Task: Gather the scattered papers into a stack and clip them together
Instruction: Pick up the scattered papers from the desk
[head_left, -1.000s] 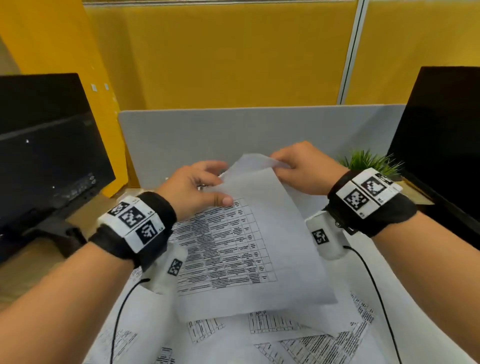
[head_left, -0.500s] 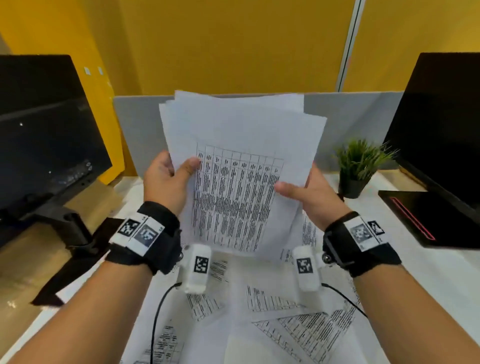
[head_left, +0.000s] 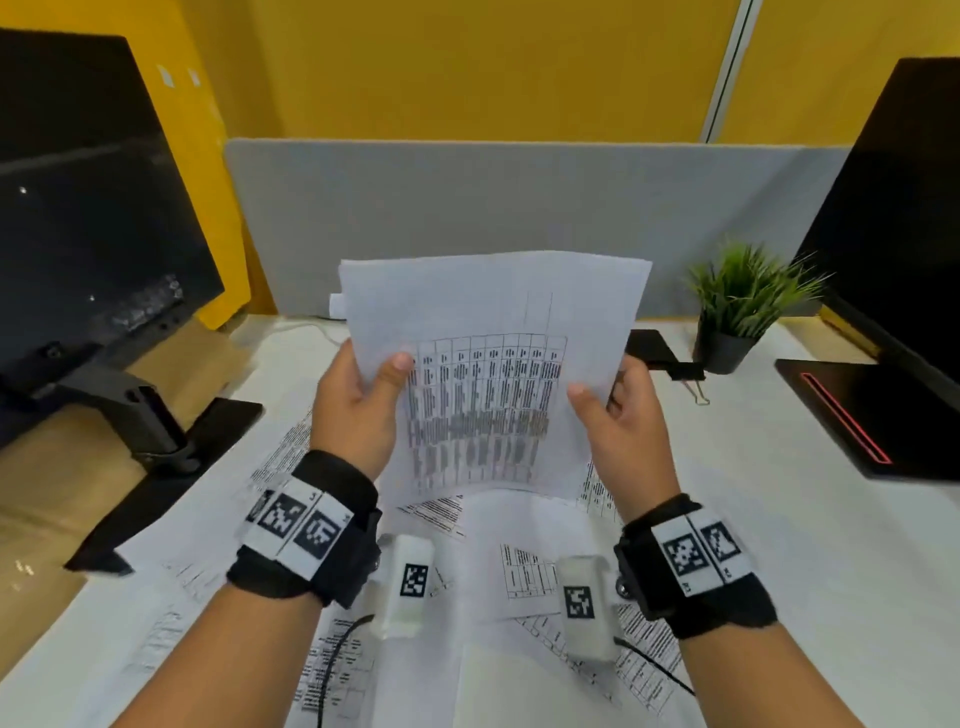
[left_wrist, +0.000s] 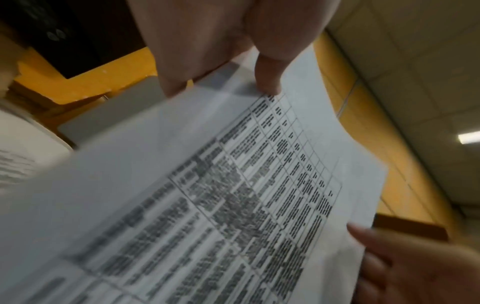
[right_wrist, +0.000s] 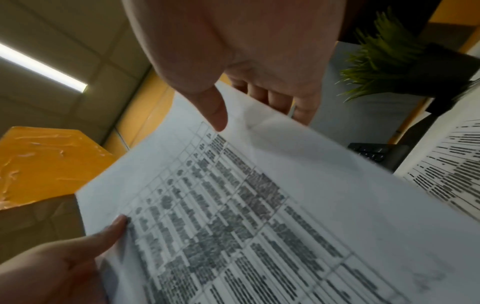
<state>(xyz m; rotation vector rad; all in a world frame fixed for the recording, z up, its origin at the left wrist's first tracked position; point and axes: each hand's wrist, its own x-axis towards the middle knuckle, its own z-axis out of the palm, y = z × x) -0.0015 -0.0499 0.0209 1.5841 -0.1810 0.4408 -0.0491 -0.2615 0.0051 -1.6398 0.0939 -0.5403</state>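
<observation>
A stack of white printed sheets (head_left: 493, 364) stands nearly upright above the desk, its bottom edge close to the loose papers. My left hand (head_left: 363, 400) pinches its left edge, thumb on the front. My right hand (head_left: 618, 415) holds the right edge, thumb on the front and fingers behind. The stack (left_wrist: 233, 185) fills the left wrist view, and the stack (right_wrist: 246, 205) fills the right wrist view too. More printed papers (head_left: 519, 571) lie scattered on the desk under my wrists. A black binder clip (head_left: 685, 375) lies on the desk to the right of the stack.
A black monitor (head_left: 93, 208) on a stand occupies the left, another monitor (head_left: 893, 234) with a flat base (head_left: 862, 415) the right. A small potted plant (head_left: 737, 306) stands at the back right. A grey divider (head_left: 493, 197) closes the desk's far side.
Both hands lifted the gathered sheets off the desk to upright, then lowered them. The uneven top edges of the sheets now look more aligned.
</observation>
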